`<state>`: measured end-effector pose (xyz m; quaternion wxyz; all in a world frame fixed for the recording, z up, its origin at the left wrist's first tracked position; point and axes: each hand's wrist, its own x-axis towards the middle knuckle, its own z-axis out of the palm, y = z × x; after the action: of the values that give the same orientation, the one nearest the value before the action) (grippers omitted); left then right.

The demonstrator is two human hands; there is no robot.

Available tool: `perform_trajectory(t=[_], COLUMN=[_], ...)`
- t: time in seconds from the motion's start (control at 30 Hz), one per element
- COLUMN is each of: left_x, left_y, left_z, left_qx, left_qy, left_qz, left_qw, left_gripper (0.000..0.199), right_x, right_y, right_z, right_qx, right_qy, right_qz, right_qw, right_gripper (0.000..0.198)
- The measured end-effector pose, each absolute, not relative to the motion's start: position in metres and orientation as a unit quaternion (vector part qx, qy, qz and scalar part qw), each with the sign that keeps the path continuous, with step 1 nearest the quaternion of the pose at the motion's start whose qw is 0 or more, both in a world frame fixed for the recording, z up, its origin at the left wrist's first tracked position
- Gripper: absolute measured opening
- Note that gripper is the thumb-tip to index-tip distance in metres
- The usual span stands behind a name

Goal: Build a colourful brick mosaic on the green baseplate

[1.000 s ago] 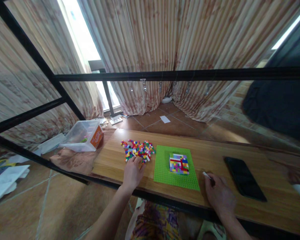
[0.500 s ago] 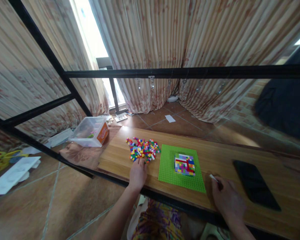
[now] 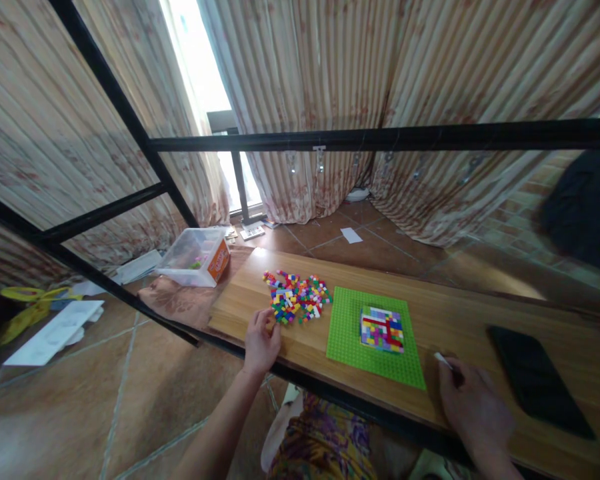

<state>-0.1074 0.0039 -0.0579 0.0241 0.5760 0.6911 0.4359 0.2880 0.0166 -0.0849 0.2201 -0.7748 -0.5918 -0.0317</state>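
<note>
My left hand (image 3: pixel 263 341) is at the near left edge of a loose pile of small multicoloured toy bricks (image 3: pixel 300 300). Its fingers are curled together; whatever they might hold is hidden. To the right of the pile lies a green studded baseplate (image 3: pixel 347 353) bearing a square block of multicoloured bricks (image 3: pixel 381 329) with a red line across its top. My right hand (image 3: pixel 475 403) rests on the table right of the baseplate. Between its thumb and finger is a slim white stick-like piece (image 3: pixel 442 359), pointing toward the baseplate.
A black phone-like slab (image 3: pixel 537 380) lies on the wooden table (image 3: pixel 235 310), right of my right hand. Beyond the left end stands a clear plastic box (image 3: pixel 187 267) with an orange label. A black metal bar (image 3: pixel 260 143) spans the view above the table.
My left hand has moved left, away from the near edge of the brick pile. The view has shifted slightly left. My right hand still holds the white piece in the same place.
</note>
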Motion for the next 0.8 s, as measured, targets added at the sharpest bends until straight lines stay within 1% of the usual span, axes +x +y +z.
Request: perform_trajectory(t=[0.2,0.57,0.67,0.8], left_x=[-0.101,-0.098,-0.093,-0.065], left_y=[0.002,0.010,0.007,0.005], left_z=[-0.065,-0.063,-0.055,-0.046], left_qx=[0.595,0.553,0.541,0.576], left_qy=[0.709,0.717,0.710,0.655], left_qz=[0.378,0.422,0.446,0.468], left_qw=[0.007,0.039,0.062,0.141], left_gripper=[0.023,0.029,0.028,0.023], right_x=[0.286,0.282,0.279,0.278], right_y=[0.015,0.015,0.016,0.018], right_z=[-0.081,-0.080,-0.079,-0.079], right_qx=[-0.782,-0.774,-0.769,-0.760], right_qy=[-0.584,-0.586,-0.585,-0.585], right_qz=[-0.012,-0.031,-0.029,-0.027], right_qw=[0.220,0.238,0.256,0.282], right_gripper=[0.037,0.034,0.032,0.031])
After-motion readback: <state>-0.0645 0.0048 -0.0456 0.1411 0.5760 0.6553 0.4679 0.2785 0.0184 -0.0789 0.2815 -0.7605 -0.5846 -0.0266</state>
